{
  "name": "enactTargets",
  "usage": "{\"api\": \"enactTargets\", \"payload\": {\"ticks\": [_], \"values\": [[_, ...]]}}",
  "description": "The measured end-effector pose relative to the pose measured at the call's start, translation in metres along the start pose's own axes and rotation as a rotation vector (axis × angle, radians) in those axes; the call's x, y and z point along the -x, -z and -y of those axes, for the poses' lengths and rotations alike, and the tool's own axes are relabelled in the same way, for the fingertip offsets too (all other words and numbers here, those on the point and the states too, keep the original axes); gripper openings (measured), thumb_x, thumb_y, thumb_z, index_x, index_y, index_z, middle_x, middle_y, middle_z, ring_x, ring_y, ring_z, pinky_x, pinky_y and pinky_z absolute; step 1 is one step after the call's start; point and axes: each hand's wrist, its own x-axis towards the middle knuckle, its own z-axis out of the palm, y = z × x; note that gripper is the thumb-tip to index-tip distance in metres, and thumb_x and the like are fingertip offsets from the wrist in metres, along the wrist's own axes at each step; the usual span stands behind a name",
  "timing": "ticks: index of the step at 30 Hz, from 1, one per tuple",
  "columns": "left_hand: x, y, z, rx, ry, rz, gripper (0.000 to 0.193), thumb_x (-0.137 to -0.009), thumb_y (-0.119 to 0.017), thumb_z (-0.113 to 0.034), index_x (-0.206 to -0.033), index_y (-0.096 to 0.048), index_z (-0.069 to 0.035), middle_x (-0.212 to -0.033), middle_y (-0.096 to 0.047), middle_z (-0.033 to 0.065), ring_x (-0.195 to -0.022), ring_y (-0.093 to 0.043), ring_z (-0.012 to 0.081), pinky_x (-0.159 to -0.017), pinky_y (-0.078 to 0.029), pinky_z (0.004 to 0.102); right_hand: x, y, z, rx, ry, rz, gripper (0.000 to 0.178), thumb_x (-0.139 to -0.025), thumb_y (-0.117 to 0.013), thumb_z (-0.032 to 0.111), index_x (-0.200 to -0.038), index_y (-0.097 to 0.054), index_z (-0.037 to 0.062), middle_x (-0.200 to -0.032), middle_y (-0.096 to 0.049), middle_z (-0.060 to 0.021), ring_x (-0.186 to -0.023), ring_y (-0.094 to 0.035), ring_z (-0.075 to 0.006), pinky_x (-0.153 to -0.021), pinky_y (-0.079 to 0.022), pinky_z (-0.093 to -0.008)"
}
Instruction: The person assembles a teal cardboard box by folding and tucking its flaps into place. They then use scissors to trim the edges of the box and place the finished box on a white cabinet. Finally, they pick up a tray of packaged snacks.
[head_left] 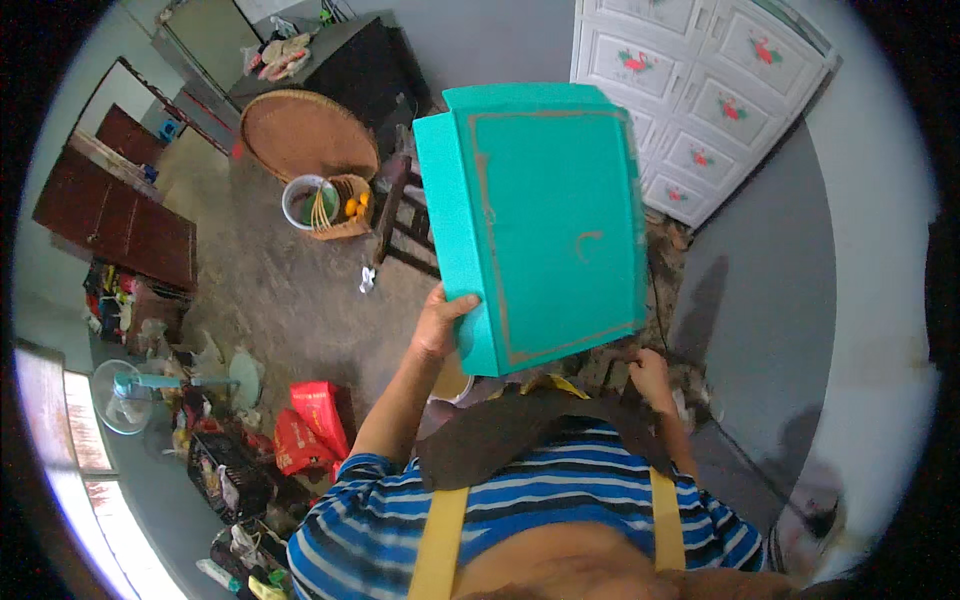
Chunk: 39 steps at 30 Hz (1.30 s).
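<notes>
In front of me a large teal panel (560,230) with folded-up edges is held up at a tilt. Brownish lines run along its borders, and a small curved brown mark shows on its face. My left hand (445,318) grips its lower left edge, the thumb lying over the front. Just below the panel's lower right corner is my right hand (652,380), its fingers curled. Whatever those fingers hold, if anything, cannot be made out. Partly hidden below the panel, a pale bucket-like container (452,383) stands close to my left forearm.
A white cabinet with flamingo pictures (690,110) stands far right. Beyond my left hand are a dark wooden stool (405,225), a basket with orange fruit (345,215) and a round woven tray (305,135). Red bags (310,430) and a fan (125,395) are at left.
</notes>
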Motion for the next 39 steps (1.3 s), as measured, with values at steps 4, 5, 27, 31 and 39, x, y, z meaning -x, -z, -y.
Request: {"api": "enactTargets", "payload": {"ticks": [4, 5, 27, 31, 39], "values": [[-0.076, -0.075, -0.008, 0.023, -0.017, 0.064, 0.076, -0.071, -0.079, -0.021, -0.134, -0.041, -0.002, -0.119, -0.059, 0.0145, -0.104, -0.060, 0.0313, -0.091, -0.049, 0.0458, -0.062, 0.048, -0.037, -0.675, 0.293, 0.100, 0.024, -0.084, -0.060, 0.012, -0.104, -0.065, -0.0002, -0.093, -0.065, -0.0129, -0.074, -0.058, -0.0290, -0.075, -0.049, -0.0408], [-0.094, -0.086, -0.008, 0.019, -0.005, 0.090, 0.080, -0.070, -0.080, -0.025, -0.135, -0.039, -0.002, -0.123, -0.056, 0.0150, -0.108, -0.058, 0.0321, -0.092, -0.048, 0.0479, -0.070, 0.070, -0.031, -0.852, 0.357, 0.180, 0.025, -0.085, -0.060, 0.013, -0.107, -0.063, 0.0008, -0.096, -0.063, -0.0122, -0.078, -0.057, -0.0286, -0.078, -0.048, -0.0412], [-0.526, -0.378, -0.193, 0.081, -0.836, 0.515, 0.052, -0.089, -0.061, -0.037, -0.128, -0.047, -0.005, -0.125, -0.054, 0.0126, -0.112, -0.053, 0.0282, -0.097, -0.043, 0.0435, -0.319, 0.593, 0.103, -1.001, 0.659, -1.009, 0.053, -0.083, -0.067, 0.015, -0.130, -0.046, 0.0000, -0.122, -0.055, -0.0137, -0.108, -0.055, -0.0270, -0.092, -0.046, -0.0422], [-0.603, -0.378, -0.253, 0.391, -0.367, 0.837, 0.059, -0.092, -0.052, -0.051, -0.130, -0.048, -0.006, -0.122, -0.057, 0.0127, -0.107, -0.057, 0.0267, -0.097, -0.042, 0.0428, -0.371, 0.668, 0.112, -0.839, 0.469, -0.948, 0.053, -0.078, -0.072, 0.021, -0.122, -0.054, -0.0021, -0.110, -0.062, -0.0159, -0.096, -0.060, -0.0283, -0.084, -0.049, -0.0428], [-0.685, -0.417, -0.304, -0.087, -0.326, 0.511, 0.044, -0.091, -0.061, -0.023, -0.127, -0.050, -0.001, -0.113, -0.060, 0.0165, -0.090, -0.061, 0.0243, -0.073, -0.051, 0.0379, -0.469, 0.768, 0.127, -0.641, 0.463, -0.706, 0.041, -0.078, -0.070, 0.022, -0.107, -0.060, -0.0050, -0.096, -0.065, -0.0162, -0.080, -0.064, -0.0232, -0.065, -0.053, -0.0367]]}}
